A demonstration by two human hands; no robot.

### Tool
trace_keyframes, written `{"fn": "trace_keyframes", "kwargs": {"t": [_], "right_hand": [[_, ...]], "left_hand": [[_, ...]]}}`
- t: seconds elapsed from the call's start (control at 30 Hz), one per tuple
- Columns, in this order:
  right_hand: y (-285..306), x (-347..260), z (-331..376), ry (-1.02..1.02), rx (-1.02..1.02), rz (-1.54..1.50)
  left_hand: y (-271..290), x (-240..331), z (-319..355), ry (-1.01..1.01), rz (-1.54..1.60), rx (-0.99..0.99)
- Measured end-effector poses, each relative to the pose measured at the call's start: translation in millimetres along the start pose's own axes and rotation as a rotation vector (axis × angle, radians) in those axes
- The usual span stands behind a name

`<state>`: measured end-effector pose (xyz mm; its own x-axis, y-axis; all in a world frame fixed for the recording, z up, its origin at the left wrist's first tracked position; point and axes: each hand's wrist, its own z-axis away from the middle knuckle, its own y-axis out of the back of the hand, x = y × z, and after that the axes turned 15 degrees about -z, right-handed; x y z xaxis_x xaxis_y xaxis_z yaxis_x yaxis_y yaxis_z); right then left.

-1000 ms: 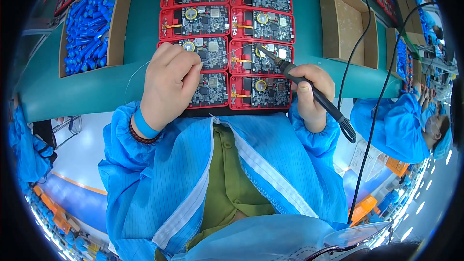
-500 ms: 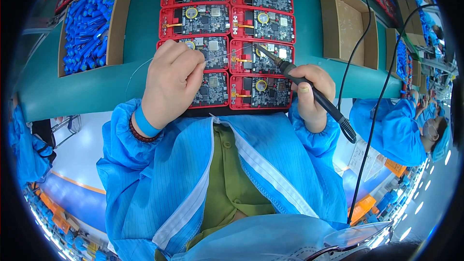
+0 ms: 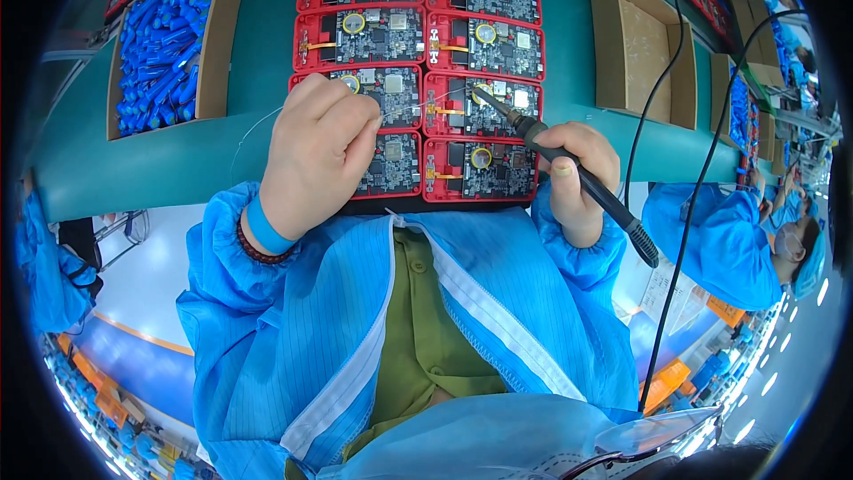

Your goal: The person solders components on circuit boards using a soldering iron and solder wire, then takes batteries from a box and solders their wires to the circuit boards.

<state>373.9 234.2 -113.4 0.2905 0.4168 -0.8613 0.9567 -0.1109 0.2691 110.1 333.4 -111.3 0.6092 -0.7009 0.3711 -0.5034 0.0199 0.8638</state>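
My right hand [image 3: 577, 173] grips a soldering iron [image 3: 588, 180] by its dark handle, like a pen. Its tip points up and left over a circuit board [image 3: 502, 116] in a red case, beside a yellow-ringed round part [image 3: 482, 93]. My left hand [image 3: 322, 142] is closed, thumb and fingers pinching a thin solder wire [image 3: 410, 108]. The wire's free end reaches right toward the iron's tip; whether they touch is too small to tell. Its other end trails in a loose curve on the left. The left hand partly covers the boards beneath it.
Two columns of red cases [image 3: 359, 66] with boards run away from me on the green table [image 3: 259, 53]. At the left stands a cardboard box of blue cylindrical parts [image 3: 164, 49]; another cardboard box [image 3: 684, 80] is at the right. A black cable [image 3: 680, 258] hangs there, near a co-worker [image 3: 711, 240].
The soldering iron and my right hand have shifted very slightly right and toward me. The solder's end has dipped a little with them. My left hand has barely moved.
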Motion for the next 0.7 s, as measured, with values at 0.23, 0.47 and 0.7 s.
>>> {"fn": "trace_keyframes", "kwargs": {"t": [0.23,0.47,0.7], "right_hand": [[0,2,-1,0.002,-0.016,0.016],[8,-7,0,-0.012,0.069,0.026],[7,1,-27,-0.037,0.182,-0.012]], "left_hand": [[-4,-1,-4,-0.014,0.006,0.013],[9,-5,-7,0.000,-0.010,0.013],[8,-21,-37,0.143,0.111,0.026]]}}
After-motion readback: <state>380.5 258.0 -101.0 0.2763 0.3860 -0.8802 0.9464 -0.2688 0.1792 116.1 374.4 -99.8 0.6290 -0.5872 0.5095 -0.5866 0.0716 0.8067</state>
